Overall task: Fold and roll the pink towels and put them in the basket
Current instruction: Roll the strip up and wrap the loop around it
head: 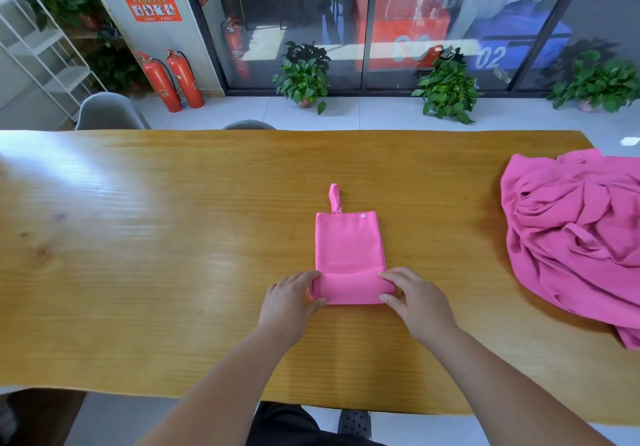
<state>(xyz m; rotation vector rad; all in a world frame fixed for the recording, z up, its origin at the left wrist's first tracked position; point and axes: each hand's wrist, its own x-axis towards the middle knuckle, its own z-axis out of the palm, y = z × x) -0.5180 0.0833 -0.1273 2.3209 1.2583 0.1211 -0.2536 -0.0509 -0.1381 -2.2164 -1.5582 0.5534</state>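
The left hand [290, 298] and right hand [415, 298] are each gripping one end of the narrow folded pink towel [349, 248] at its rolled near edge, fingers curled over it, on the long wooden table [173, 237]; crumpled pink towels [575, 237] are lying far right.

The table [173, 237] is glossy, grained wood, the folded towel [348, 244] and the heap [571, 237] matt pink cloth.

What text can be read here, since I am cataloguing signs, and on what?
"02": white digits on the glass wall.
Too small: the red poster on the pillar.
Blurred: the fire extinguisher labels; pale digits left of "02".
None on the folded towel.
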